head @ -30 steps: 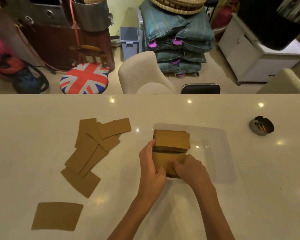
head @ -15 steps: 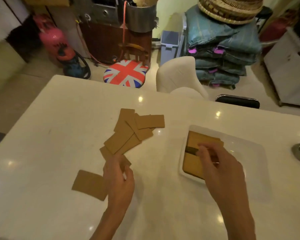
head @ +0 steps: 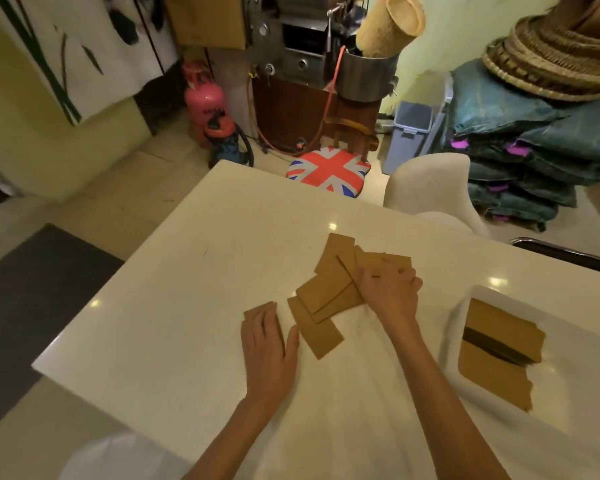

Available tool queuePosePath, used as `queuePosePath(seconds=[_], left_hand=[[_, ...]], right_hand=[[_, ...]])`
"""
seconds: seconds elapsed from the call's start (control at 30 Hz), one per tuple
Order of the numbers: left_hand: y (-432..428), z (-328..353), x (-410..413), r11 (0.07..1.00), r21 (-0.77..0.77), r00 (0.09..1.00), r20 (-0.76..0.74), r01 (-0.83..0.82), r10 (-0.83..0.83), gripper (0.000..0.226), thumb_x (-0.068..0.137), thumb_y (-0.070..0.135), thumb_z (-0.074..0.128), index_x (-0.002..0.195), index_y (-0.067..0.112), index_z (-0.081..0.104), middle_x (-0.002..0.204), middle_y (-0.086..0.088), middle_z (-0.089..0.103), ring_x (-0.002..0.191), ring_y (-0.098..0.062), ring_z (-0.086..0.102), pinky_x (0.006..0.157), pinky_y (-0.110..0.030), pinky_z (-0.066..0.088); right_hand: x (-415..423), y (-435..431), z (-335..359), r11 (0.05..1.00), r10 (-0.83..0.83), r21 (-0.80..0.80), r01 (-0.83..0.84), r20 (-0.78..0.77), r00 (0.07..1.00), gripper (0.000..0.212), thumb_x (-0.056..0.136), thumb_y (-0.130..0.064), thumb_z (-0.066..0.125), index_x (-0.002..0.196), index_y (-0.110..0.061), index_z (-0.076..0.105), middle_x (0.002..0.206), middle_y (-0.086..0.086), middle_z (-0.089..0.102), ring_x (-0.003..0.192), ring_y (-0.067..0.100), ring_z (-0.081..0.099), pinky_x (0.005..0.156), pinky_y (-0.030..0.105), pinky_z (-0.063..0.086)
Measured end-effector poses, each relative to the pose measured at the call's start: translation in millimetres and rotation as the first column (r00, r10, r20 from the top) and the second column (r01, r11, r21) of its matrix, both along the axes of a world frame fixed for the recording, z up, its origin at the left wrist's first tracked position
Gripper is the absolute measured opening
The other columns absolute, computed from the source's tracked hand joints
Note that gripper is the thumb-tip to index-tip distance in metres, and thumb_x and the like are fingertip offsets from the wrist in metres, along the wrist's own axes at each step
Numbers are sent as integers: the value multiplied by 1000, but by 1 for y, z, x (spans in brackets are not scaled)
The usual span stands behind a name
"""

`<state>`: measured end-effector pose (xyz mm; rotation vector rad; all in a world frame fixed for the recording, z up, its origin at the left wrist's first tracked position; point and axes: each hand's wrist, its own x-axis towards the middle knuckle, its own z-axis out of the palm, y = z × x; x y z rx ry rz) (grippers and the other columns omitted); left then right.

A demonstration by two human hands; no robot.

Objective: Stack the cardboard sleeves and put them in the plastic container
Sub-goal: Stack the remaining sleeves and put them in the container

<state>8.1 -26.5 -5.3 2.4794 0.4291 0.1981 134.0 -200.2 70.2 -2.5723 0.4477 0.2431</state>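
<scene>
Several flat brown cardboard sleeves [head: 329, 299] lie fanned in a loose pile on the white table [head: 187, 306]. My right hand [head: 390, 292] lies flat on the pile's right side, fingers spread over the top sleeves. My left hand [head: 269, 344] presses flat on a single sleeve [head: 257, 310] just left of the pile, covering most of it. At the right, the clear plastic container [head: 465, 299] holds two stacks of sleeves [head: 499, 348], one behind the other.
The table's left edge and near-left corner are close to my left hand. Behind the table stand a white chair [head: 426, 188], a flag-pattern stool [head: 329, 169], a grey bin [head: 409, 133], a pink gas cylinder [head: 203, 98] and stacked blue sacks [head: 534, 150].
My right hand left the sleeves in the container and moved left onto the loose pile. My left hand came down flat on the single sleeve. The view swung left.
</scene>
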Motion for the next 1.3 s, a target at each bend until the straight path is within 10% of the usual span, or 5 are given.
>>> queuePosePath(seconds=[0.2, 0.4, 0.73, 1.1, 1.3], left_hand=[[-3, -2, 51, 960, 152, 969, -120, 235, -218, 100, 79, 87, 20, 150, 18, 32, 151, -18, 31, 143, -36, 24, 120, -50, 2], [34, -5, 90, 962, 72, 962, -90, 263, -256, 54, 92, 26, 39, 145, 24, 41, 153, -3, 36, 146, -24, 19, 115, -41, 12], [36, -17, 87, 969, -73, 968, 106, 235, -227, 46, 87, 20, 49, 133, 23, 50, 146, -1, 47, 141, -23, 32, 113, -40, 18], [34, -13, 82, 930, 146, 941, -1, 336, -340, 56, 89, 39, 40, 145, 33, 36, 148, 0, 43, 141, -25, 29, 113, -46, 21], [35, -11, 81, 949, 85, 952, 15, 305, -307, 57, 80, 35, 42, 136, 30, 49, 148, -1, 43, 141, -24, 29, 116, -46, 21]], right_hand=[[73, -8, -21, 951, 253, -141, -275, -158, 955, 64, 95, -66, 20, 153, -39, 16, 165, 5, 4, 150, 37, -1, 118, 58, 0], [44, 10, -20, 935, 336, -9, -354, -289, 896, 56, 96, -28, 38, 150, -27, 28, 153, 10, 24, 140, 37, 20, 112, 51, 26], [17, 40, -44, 980, -2, 198, -21, 115, 993, 43, 95, -36, 56, 135, -21, 52, 124, 9, 58, 117, 28, 53, 95, 34, 42], [88, 120, -20, 930, 361, 132, -344, -143, 922, 64, 83, -11, 68, 139, -25, 39, 133, 11, 41, 123, 31, 46, 102, 41, 47], [86, 46, -8, 991, 111, -68, -113, -20, 994, 46, 96, -17, 52, 141, -11, 44, 135, 23, 44, 122, 40, 47, 108, 45, 38]])
